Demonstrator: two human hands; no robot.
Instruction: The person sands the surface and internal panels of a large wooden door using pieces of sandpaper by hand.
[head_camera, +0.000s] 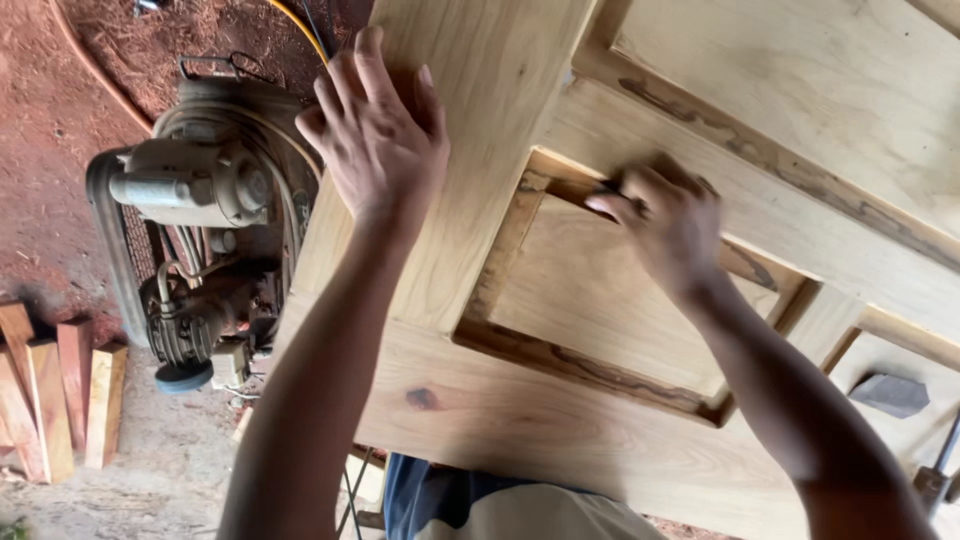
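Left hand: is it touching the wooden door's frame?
Touching. The head view shows the left hand lying flat on the wooden door, fingers spread across its upright frame board.

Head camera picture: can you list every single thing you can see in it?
wooden door: one, pale tan with darker trim around its panels, fills the middle and right
air compressor: one, grey and dirty, on the ground at left
wood blocks: several, reddish-tan, standing at lower left
yellow hose: one, on the red dirt at top
grey block: one, on the door at lower right
left hand: flat on the door's frame
right hand: blurred, fingers bent at the panel's trim
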